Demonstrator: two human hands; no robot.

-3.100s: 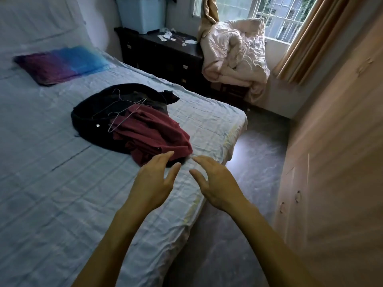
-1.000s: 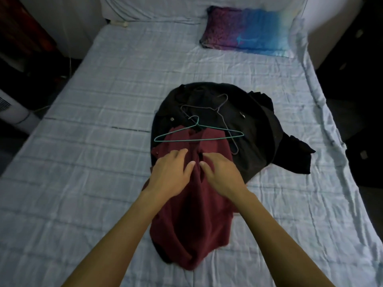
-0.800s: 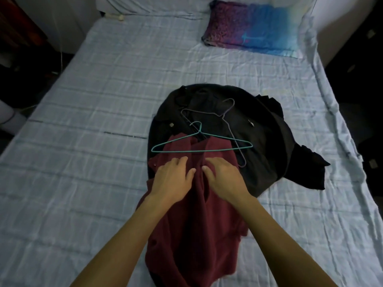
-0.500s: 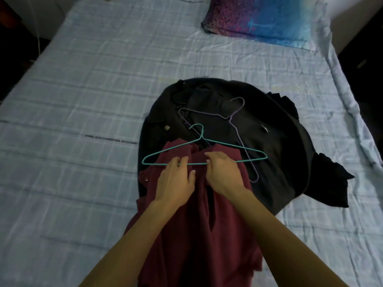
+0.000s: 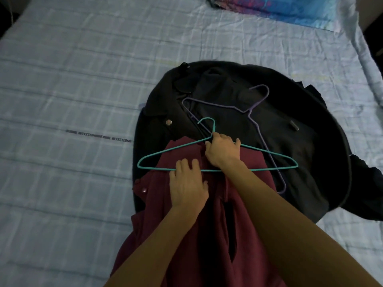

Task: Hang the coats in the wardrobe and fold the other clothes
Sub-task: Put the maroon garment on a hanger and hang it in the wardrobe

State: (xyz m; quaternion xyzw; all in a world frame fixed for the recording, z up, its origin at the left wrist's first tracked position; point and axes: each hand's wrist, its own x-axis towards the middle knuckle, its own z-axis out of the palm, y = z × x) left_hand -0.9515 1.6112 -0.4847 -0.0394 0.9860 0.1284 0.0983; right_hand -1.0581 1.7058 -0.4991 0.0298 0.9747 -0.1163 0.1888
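Observation:
A maroon coat (image 5: pixel 186 235) lies on the bed, overlapping a black coat (image 5: pixel 269 141) spread behind it. A teal wire hanger (image 5: pixel 157 158) rests across the maroon coat's collar. My right hand (image 5: pixel 222 151) grips that hanger at its neck, just below the hook. My left hand (image 5: pixel 187 183) rests flat on the maroon coat, fingers over the hanger's bottom bar. A purple wire hanger (image 5: pixel 257 112) lies loose on the black coat.
The bed (image 5: pixel 83 79) has a pale blue checked sheet. A blue and purple pillow (image 5: pixel 279 7) lies at its head, top right. A dark gap runs along the bed's right edge.
My right hand has moved up from the maroon collar to the teal hanger's neck and closed on it. My left hand stays on the coat. The view has moved closer.

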